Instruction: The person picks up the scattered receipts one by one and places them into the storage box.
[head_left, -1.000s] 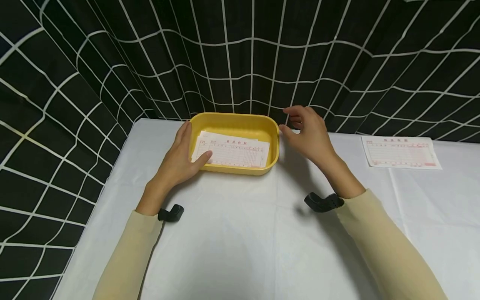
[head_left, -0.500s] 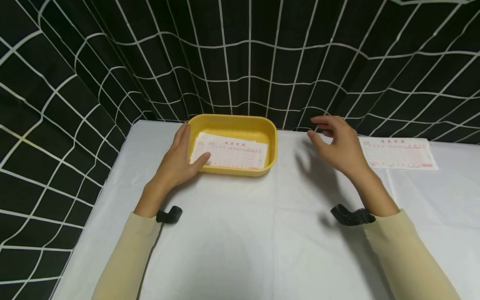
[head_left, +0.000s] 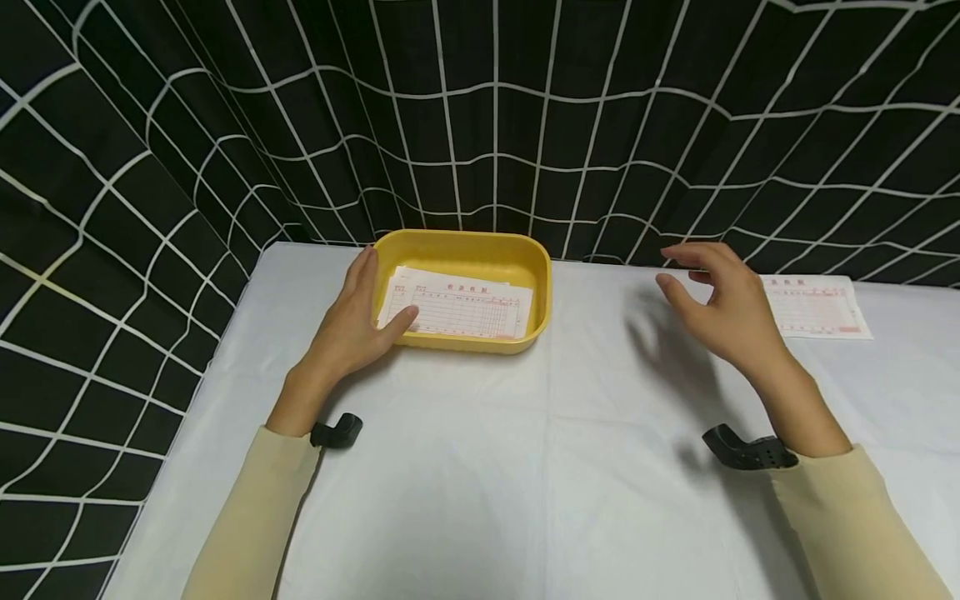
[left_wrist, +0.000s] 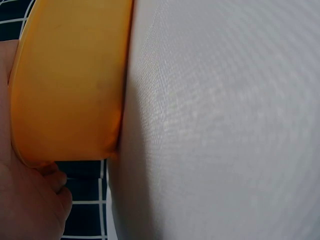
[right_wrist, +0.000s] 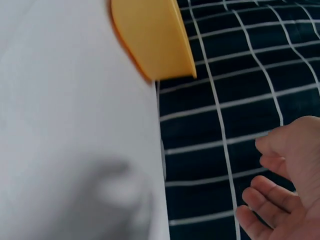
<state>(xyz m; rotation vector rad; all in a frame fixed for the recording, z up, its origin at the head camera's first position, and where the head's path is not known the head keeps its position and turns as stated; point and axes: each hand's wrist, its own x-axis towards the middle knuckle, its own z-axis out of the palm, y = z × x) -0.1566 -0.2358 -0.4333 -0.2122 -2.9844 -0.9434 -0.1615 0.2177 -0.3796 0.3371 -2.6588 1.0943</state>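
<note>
A yellow plastic basin (head_left: 517, 250) sits on the white tablecloth, holding a few receipt slips (head_left: 472, 310) printed in red. My left hand (head_left: 348, 321) holds its left end, the fingers along the outer wall and the thumb over the near rim. The left wrist view has the basin's wall (left_wrist: 70, 90) close up, partly hiding that hand. To the right, my right hand (head_left: 723, 304) is in the air above the table, apart from the basin, its fingers loosely bent with nothing between them. Behind it lies another receipt slip or pad (head_left: 821, 308), its left part covered by the hand.
Black cloth with a white grid (head_left: 495, 125) hangs at the back and left of the table. White tablecloth (head_left: 465, 467) spreads in front of the basin. A dark wristband (head_left: 750, 450) is on the right wrist, another (head_left: 337, 432) on the left.
My right hand has moved away from the basin's right end, rightward toward the separate receipt. The left hand has stayed on the basin, and the slips inside look unchanged.
</note>
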